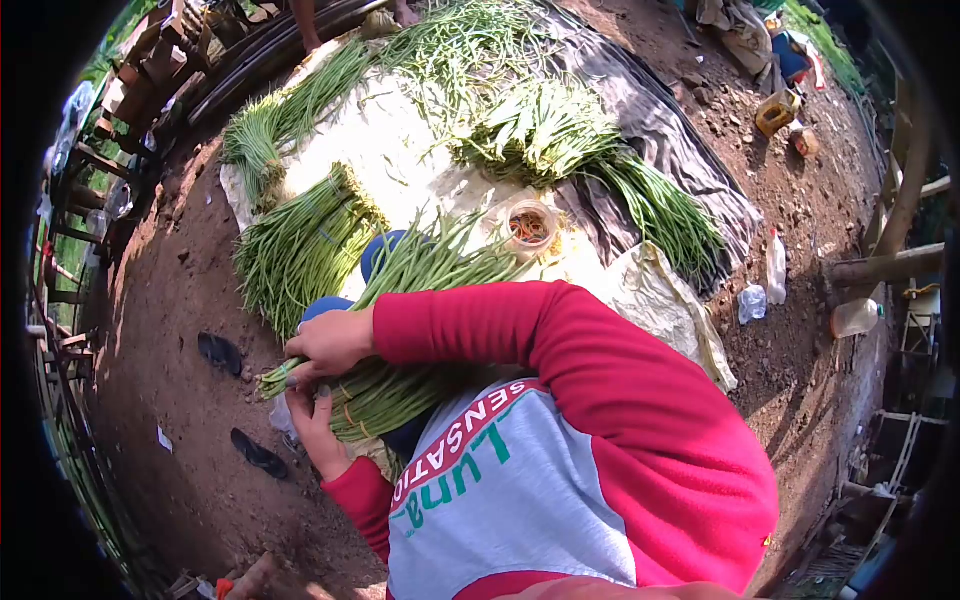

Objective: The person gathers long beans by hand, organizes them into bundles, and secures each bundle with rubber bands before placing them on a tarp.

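My right hand (335,343) reaches across from the right and closes around the end of a bundle of long green beans (430,265). Just below, my left hand (315,425) has its fingers pressed against the same gathered bean ends (275,380). The beans fan out away from my hands, over my lap and under my right forearm. A second bundle of long beans (380,405) lies on my lap beside my left hand, with a thin band around it. Beyond my right forearm stands a clear plastic tub (530,226) holding small coloured bands.
Bundles of long beans (310,240) lie on pale sheeting, with loose beans (460,50) farther back. More bundles (660,215) rest on a dark cloth. Sandals (220,352) lie on the soil at left; a yellow container (777,112) stands at right. Another person's foot (405,14) shows at the top.
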`<action>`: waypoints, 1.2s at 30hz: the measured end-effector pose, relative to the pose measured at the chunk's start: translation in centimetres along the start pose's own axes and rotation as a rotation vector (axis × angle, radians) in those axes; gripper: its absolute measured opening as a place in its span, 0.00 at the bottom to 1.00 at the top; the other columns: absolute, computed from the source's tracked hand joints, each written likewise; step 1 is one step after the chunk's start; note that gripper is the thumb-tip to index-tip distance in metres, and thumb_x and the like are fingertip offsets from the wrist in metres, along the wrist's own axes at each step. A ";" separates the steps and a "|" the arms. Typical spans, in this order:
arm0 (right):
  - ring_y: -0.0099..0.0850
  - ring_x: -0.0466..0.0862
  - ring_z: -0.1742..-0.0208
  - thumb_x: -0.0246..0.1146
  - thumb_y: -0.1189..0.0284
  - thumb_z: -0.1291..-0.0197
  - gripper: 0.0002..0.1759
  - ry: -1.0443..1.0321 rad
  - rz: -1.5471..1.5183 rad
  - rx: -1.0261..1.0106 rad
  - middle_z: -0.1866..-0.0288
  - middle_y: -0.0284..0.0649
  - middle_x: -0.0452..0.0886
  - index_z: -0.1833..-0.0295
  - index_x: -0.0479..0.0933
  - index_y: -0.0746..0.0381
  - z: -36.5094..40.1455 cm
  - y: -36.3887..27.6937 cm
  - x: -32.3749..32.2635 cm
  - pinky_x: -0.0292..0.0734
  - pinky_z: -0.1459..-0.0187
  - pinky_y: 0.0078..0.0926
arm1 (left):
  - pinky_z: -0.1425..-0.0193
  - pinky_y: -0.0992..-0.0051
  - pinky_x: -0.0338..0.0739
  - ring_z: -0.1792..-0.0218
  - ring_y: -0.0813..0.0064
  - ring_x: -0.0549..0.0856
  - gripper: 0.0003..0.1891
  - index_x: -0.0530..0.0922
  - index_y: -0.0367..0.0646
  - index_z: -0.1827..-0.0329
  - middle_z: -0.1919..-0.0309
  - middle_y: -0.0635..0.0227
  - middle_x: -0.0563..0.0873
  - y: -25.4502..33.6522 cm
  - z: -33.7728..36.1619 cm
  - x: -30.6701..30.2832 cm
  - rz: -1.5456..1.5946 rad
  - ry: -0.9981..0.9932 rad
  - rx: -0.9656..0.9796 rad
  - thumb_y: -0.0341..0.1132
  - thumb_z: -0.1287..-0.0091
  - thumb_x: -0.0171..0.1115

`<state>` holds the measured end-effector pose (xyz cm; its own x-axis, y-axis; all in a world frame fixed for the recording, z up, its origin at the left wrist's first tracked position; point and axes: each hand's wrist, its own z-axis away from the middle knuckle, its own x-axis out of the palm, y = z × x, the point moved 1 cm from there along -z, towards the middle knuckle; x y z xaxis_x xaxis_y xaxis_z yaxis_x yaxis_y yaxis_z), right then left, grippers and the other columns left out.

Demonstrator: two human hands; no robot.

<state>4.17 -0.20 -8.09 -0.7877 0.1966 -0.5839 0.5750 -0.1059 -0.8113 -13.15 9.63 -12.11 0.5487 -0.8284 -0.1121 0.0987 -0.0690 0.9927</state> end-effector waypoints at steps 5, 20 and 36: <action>0.55 0.84 0.51 0.59 0.46 0.32 0.32 -0.025 0.025 -0.071 0.55 0.58 0.84 0.44 0.79 0.68 -0.4 1.1 -1.9 0.78 0.48 0.47 | 0.34 0.71 0.72 0.42 0.73 0.81 0.25 0.74 0.35 0.35 0.42 0.62 0.83 1.1 -1.5 1.0 0.097 -0.074 -0.112 0.23 0.37 0.68; 0.46 0.85 0.52 0.63 0.54 0.34 0.27 -0.393 0.028 0.140 0.55 0.55 0.85 0.44 0.78 0.68 -0.8 0.0 -4.1 0.77 0.48 0.38 | 0.42 0.75 0.78 0.49 0.80 0.84 0.25 0.75 0.35 0.37 0.48 0.65 0.86 -0.5 0.3 0.7 0.299 0.098 -0.075 0.29 0.36 0.73; 0.55 0.82 0.52 0.75 0.61 0.47 0.26 -0.360 0.349 0.123 0.54 0.57 0.81 0.51 0.79 0.69 -1.1 -3.1 -1.8 0.76 0.52 0.46 | 0.19 0.49 0.50 0.20 0.37 0.48 0.55 0.65 0.55 0.22 0.19 0.42 0.44 -5.5 5.7 2.7 -0.610 -0.022 0.151 0.67 0.53 0.75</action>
<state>4.05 0.81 -4.47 -0.5921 -0.2166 -0.7762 0.8041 -0.2235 -0.5509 -16.98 4.58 -17.66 0.4133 -0.6261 -0.6611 0.2696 -0.6093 0.7456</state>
